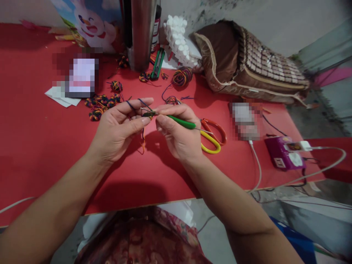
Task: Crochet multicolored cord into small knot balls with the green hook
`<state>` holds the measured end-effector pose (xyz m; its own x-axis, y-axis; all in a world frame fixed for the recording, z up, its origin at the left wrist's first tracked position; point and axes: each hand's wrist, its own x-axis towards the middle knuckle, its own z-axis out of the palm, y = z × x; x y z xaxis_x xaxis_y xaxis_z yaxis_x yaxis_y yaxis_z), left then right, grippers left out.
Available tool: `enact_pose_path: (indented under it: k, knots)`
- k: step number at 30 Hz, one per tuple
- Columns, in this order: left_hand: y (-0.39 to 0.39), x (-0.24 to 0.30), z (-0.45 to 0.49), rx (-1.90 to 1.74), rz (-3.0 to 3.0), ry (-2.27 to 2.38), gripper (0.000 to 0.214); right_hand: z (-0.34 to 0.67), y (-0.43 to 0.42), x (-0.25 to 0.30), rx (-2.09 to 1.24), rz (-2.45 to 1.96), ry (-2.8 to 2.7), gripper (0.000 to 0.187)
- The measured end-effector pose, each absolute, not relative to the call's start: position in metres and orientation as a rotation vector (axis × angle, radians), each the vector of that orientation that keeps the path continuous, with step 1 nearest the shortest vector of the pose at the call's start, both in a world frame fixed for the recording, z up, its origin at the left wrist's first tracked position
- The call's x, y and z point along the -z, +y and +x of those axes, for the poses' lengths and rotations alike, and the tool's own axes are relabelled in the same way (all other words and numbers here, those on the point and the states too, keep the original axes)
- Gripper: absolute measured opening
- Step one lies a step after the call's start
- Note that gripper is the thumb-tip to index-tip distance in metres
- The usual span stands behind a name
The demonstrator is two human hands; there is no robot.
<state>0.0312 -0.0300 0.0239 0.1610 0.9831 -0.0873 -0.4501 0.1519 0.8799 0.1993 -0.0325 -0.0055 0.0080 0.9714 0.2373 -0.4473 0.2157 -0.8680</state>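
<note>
My right hand (177,134) is closed round a green-handled crochet hook (181,122), whose metal tip points left into a small multicoloured piece of crochet (148,114). My left hand (121,126) pinches that piece between thumb and fingers. Dark blue yarn (132,106) is looped over its index finger, and a loose strand (143,141) hangs down below. Both hands hover just above the red table (41,146).
Several small crocheted pieces (101,104) lie at the left, with a yarn ball (182,76) behind. Orange-and-yellow scissors (213,137) rest to the right of my hand. A steel flask (140,33), brown bag (247,62), purple power strip (286,156) and cables are also about.
</note>
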Motion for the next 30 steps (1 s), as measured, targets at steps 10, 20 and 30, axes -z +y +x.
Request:
enact_pose_path:
  k: [10,20,30]
  knots:
    - [-0.034,-0.022,0.030,-1.238,0.985,0.890,0.024,0.203,-0.022,0.003,-1.404,-0.682,-0.936,0.031]
    - [-0.029,-0.022,0.025,-1.128,0.938,0.812,0.041,0.208,-0.017,0.003,-1.517,-0.545,-0.972,0.027]
    - [-0.031,-0.033,0.026,-1.116,0.921,0.828,0.039,0.224,-0.009,-0.001,-1.613,-0.472,-1.097,0.034]
